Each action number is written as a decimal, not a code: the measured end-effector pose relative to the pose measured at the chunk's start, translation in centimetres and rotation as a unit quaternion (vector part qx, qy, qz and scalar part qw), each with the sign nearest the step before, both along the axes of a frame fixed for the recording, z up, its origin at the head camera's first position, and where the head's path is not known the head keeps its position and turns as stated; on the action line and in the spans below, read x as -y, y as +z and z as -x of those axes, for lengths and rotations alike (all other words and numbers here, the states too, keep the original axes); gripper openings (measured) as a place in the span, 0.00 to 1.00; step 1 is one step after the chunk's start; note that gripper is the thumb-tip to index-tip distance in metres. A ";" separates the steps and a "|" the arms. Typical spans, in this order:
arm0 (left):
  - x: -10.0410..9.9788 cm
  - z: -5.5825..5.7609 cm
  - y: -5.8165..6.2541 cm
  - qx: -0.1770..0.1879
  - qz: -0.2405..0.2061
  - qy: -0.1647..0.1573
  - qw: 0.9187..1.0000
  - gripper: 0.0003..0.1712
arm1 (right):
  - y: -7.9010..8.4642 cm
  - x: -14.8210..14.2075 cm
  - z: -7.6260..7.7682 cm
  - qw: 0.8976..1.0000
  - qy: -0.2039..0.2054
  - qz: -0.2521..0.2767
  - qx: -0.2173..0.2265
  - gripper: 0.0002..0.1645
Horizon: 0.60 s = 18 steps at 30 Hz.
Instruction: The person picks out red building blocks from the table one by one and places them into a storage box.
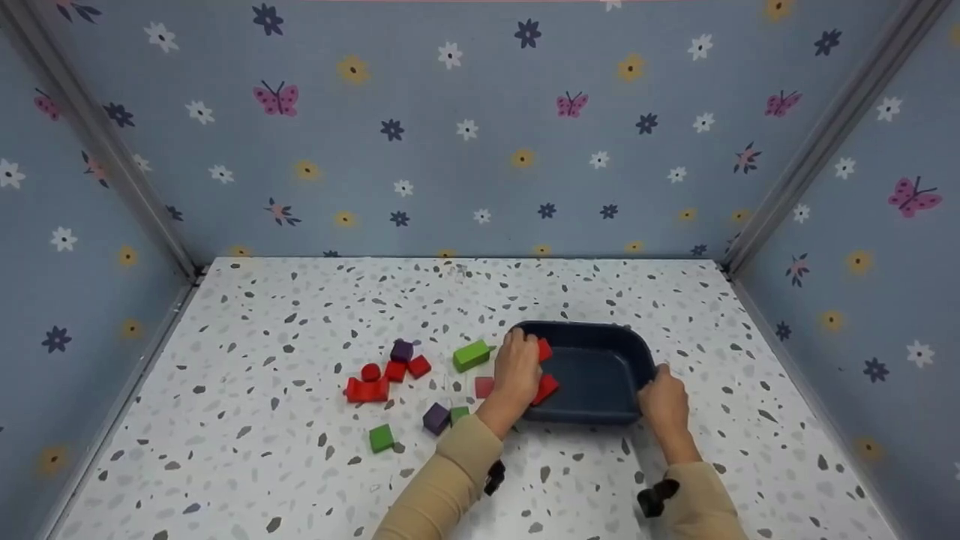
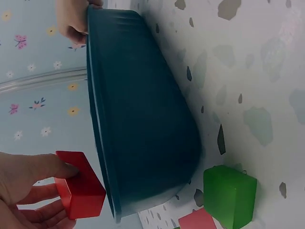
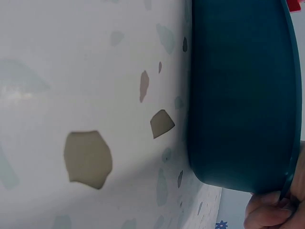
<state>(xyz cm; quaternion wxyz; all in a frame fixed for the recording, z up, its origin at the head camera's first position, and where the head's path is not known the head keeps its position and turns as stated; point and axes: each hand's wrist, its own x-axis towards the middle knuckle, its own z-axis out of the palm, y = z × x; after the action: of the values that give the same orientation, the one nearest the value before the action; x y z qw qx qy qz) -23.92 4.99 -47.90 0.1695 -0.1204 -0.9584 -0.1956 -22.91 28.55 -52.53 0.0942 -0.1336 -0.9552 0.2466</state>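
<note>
My left hand (image 1: 517, 367) is at the left rim of a dark blue tray (image 1: 592, 416). In the left wrist view its thumb and fingers hold a red block (image 2: 81, 191) beside the rim. Red parts show past this hand in the head view; whether they are one block or two I cannot tell. My right hand (image 1: 664, 401) grips the tray's right rim, with fingers (image 3: 269, 210) bent over the edge in the right wrist view. Near the left hand lie a light green block (image 1: 471, 355), a pinkish-red block (image 1: 484, 387) and a green block (image 2: 228, 195).
Left of the tray lie a red notched block (image 1: 367, 390), a red round piece (image 1: 370, 372), two small red blocks (image 1: 419, 366), two purple blocks (image 1: 436, 418) and another green block (image 1: 381, 438). Patterned walls (image 1: 480, 150) enclose the speckled table (image 1: 262, 337).
</note>
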 end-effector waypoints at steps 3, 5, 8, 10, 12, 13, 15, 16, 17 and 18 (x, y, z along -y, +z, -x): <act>-0.2 0.3 -0.3 -0.003 0.010 -0.004 1.000 0.13 | 0.1 0.0 0.0 1.000 0.001 -0.005 -0.001 0.18; -0.3 0.5 -0.5 0.000 0.017 -0.005 1.000 0.13 | 0.1 0.1 0.0 1.000 0.001 -0.008 -0.002 0.18; -0.5 0.8 -0.6 0.009 0.027 -0.005 1.000 0.14 | 0.2 0.1 0.1 1.000 0.001 -0.005 -0.001 0.18; -0.7 1.0 -0.7 0.014 0.036 -0.005 0.999 0.14 | 0.2 0.1 0.1 1.000 0.000 -0.002 0.001 0.18; -0.9 1.2 -0.8 0.019 0.045 -0.006 0.999 0.15 | 0.3 0.1 0.0 1.000 0.001 0.001 0.005 0.18; -1.0 1.2 -0.8 0.022 0.051 -0.007 0.998 0.15 | 0.2 0.1 0.0 1.000 0.000 0.002 0.006 0.18; -1.2 1.3 -0.9 0.029 0.059 -0.011 0.998 0.15 | 0.2 0.1 0.0 1.000 -0.002 0.002 0.009 0.18; -1.3 1.4 -1.0 0.032 0.062 -0.012 0.997 0.13 | 0.2 0.0 0.1 1.000 -0.002 0.003 0.010 0.18; -1.4 1.4 -1.1 0.034 0.065 -0.012 0.997 0.11 | 0.1 0.0 0.1 1.000 -0.003 0.002 0.009 0.18; -1.5 1.5 -1.3 0.036 0.066 -0.012 0.997 0.10 | 0.1 0.0 0.1 1.000 -0.003 0.002 0.008 0.18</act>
<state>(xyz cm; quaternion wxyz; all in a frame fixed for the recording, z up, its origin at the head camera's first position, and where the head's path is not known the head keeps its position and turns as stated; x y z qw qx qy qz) -25.38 6.46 -49.18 0.1243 -0.1353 -0.9732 -0.1380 -23.02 28.55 -52.44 0.0869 -0.1383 -0.9551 0.2472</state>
